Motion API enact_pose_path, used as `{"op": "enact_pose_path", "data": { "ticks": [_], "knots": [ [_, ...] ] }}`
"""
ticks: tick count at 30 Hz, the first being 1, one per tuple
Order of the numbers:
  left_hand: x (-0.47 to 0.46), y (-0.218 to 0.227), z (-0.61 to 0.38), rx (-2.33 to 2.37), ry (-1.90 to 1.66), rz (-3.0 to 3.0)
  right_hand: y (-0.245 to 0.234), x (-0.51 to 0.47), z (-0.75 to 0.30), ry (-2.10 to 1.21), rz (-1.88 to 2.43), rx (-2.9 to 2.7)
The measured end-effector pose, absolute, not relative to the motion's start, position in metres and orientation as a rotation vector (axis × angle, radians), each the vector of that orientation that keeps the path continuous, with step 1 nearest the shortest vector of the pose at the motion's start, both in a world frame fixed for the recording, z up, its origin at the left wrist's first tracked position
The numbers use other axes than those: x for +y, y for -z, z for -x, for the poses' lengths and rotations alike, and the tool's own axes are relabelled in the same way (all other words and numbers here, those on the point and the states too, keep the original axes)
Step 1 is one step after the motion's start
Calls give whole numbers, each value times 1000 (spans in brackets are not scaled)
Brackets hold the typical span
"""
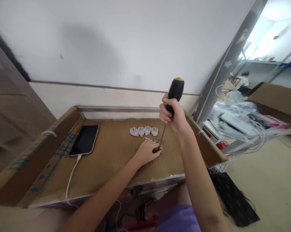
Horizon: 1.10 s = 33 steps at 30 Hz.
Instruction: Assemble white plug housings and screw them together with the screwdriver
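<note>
Black and yellow, our screwdriver point(176, 91) leans slightly, its handle wrapped firmly in our right hand point(177, 116), its shaft running down to a small dark piece point(156, 150) at the cardboard-covered surface point(111, 149). Our left hand point(147, 153) pinches that piece low down. Just beyond, we have four whitish plug parts point(144, 130) lined up side by side.

- Desk point(113, 161): brown, blue marks point(64, 148) by left edge
- Screwdriver point(176, 90): black handle, yellow top
- Plugs point(147, 130) near back edge: whitish
- Phone point(84, 140) near left edge: black screen
</note>
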<state>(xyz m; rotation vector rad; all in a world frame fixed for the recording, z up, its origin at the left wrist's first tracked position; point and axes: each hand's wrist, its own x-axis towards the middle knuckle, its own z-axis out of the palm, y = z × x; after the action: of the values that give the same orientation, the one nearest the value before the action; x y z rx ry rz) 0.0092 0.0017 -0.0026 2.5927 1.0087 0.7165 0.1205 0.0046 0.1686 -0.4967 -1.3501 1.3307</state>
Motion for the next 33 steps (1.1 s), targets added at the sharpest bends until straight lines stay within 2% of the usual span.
{"op": "enact_pose_path", "data": {
  "ticks": [4,7,14,20,26,30,33],
  "knots": [
    [0,3,-9,1016,-723,-2612,-166,-2,-135,-1429,402,-1381],
    [-1,2,-9,1026,-708,-2631,-158,-4,-139,-1357,450,-1328],
    [0,1,-9,1022,-670,-2643,-144,-11,-129,-474,974,-1173],
    [0,1,-9,1020,-649,-2638,-139,-17,-122,-153,900,-970],
    [-1,-1,-9,1021,-645,-2639,-144,-19,-136,-242,910,-997],
    [-2,-3,-10,1044,-619,-2659,-151,-29,-144,-646,736,-1102],
    [-3,-2,-10,1055,-624,-2656,-152,-39,-136,-766,614,-1090]
  ]
}}
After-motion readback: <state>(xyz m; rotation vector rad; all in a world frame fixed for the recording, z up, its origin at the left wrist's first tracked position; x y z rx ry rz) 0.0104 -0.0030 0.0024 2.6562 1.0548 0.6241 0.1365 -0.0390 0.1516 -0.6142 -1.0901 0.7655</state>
